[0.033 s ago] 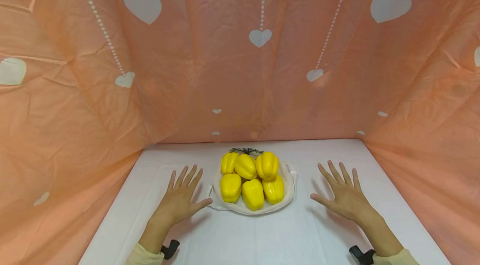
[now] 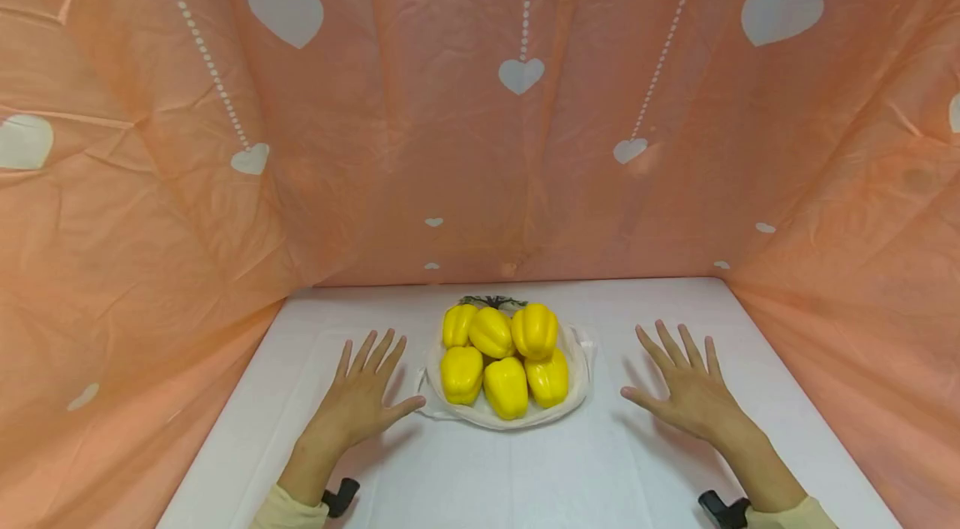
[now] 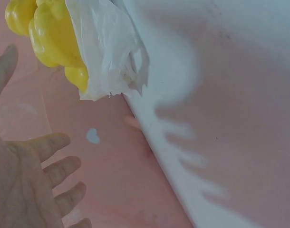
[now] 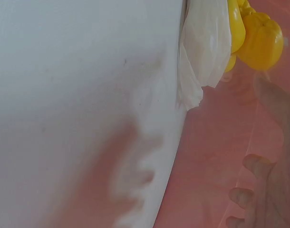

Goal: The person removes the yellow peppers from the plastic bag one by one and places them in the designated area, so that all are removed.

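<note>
From your head camera, nothing differs from the earlier frame: your left hand [image 2: 358, 400] and right hand [image 2: 690, 390] lie exactly where they were, fingers spread and straight, holding nothing. They rest on the white table [image 2: 525, 479], one on each side of the white bag [image 2: 576, 383]; your left thumb nearly meets its rim, while your right hand is near but apart. Peach sheeting with white hearts [image 2: 285, 12] walls the table on three sides. The yellow peppers [image 2: 504, 354], six showing, are heaped glossy in the bag at the table's middle, a dark stem [image 2: 491, 301] just behind them.

On your left wrist view, your left hand [image 3: 26, 180] shows its palm, fingers loosely straight and empty, its shadow on the table [image 3: 240, 95]. The peppers [image 3: 50, 35] bulge from the crumpled bag [image 3: 109, 52].

On your right wrist view, your right hand [image 4: 271, 161] is open too, gripping nothing, with the peppers [image 4: 259, 38] and bag [image 4: 204, 52] beyond your fingers, above the table [image 4: 78, 95].
</note>
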Demonstrator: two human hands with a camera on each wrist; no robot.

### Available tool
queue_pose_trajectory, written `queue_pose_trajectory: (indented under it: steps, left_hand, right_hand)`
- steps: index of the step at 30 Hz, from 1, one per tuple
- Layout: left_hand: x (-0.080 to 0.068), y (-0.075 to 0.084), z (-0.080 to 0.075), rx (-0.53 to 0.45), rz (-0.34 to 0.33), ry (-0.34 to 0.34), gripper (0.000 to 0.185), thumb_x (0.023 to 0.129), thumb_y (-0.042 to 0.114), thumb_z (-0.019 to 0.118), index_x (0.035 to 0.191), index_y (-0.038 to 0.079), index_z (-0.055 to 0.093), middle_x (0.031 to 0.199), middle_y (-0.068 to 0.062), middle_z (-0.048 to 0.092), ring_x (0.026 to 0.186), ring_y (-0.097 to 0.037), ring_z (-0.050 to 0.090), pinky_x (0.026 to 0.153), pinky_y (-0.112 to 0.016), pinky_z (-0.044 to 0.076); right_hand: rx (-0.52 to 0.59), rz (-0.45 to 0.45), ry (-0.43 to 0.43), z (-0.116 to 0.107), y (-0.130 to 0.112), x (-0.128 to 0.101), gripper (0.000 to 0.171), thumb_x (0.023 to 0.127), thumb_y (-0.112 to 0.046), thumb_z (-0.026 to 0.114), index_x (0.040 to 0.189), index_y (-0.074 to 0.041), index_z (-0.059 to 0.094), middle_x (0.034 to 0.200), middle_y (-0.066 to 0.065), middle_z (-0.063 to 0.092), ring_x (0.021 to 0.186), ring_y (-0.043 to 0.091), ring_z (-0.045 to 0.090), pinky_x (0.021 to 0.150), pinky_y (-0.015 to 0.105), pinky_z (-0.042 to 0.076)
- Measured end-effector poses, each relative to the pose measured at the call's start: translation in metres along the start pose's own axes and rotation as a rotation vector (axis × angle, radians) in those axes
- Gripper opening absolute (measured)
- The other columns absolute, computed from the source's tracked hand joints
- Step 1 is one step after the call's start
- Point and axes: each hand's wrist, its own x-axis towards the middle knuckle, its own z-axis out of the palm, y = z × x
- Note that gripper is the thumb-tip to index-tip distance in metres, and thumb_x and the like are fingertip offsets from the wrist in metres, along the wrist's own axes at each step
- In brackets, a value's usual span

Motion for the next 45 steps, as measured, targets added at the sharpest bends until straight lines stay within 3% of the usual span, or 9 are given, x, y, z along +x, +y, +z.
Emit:
queue_pose_trajectory:
  steps: [11,26,35,45]
  left_hand:
    - [0.001,0.005,-0.006,-0.004,0.019,-0.036,0.099,0.087,0.076,0.051,0.159,0.011,0.030,0.166,-0.012,0.020,0.153,-0.037,0.014,0.123,-0.062,0.005]
    - [0.012,0.016,-0.009,-0.026,0.057,-0.030,0.098,0.088,0.072,0.056,0.159,0.012,0.027,0.166,-0.012,0.019,0.153,-0.036,0.014,0.123,-0.061,0.005]
    - [0.018,0.022,-0.006,-0.025,0.069,-0.067,0.098,0.089,0.072,0.055,0.160,0.012,0.023,0.166,-0.011,0.016,0.153,-0.035,0.012,0.124,-0.060,0.003]
    - [0.022,0.026,0.000,-0.012,0.074,-0.114,0.102,0.087,0.074,0.054,0.161,0.013,0.020,0.167,-0.012,0.016,0.153,-0.035,0.012,0.124,-0.058,0.002]
  right_hand:
    - [0.011,-0.020,-0.025,0.002,-0.003,0.001,0.098,0.086,-0.074,0.057,0.161,-0.023,0.020,0.167,0.016,0.013,0.152,0.045,0.003,0.118,0.059,-0.020]
    - [0.032,-0.063,-0.031,0.009,-0.012,0.008,0.101,0.084,-0.075,0.059,0.161,-0.023,0.021,0.168,0.015,0.012,0.152,0.042,0.005,0.120,0.055,-0.021]
    - [0.046,-0.100,-0.007,0.006,-0.021,0.019,0.099,0.084,-0.073,0.060,0.161,-0.022,0.023,0.167,0.014,0.013,0.152,0.042,0.006,0.121,0.057,-0.016]
    - [0.069,-0.137,-0.011,0.002,-0.036,0.031,0.099,0.084,-0.072,0.061,0.161,-0.023,0.023,0.167,0.014,0.014,0.152,0.043,0.009,0.120,0.068,0.002]
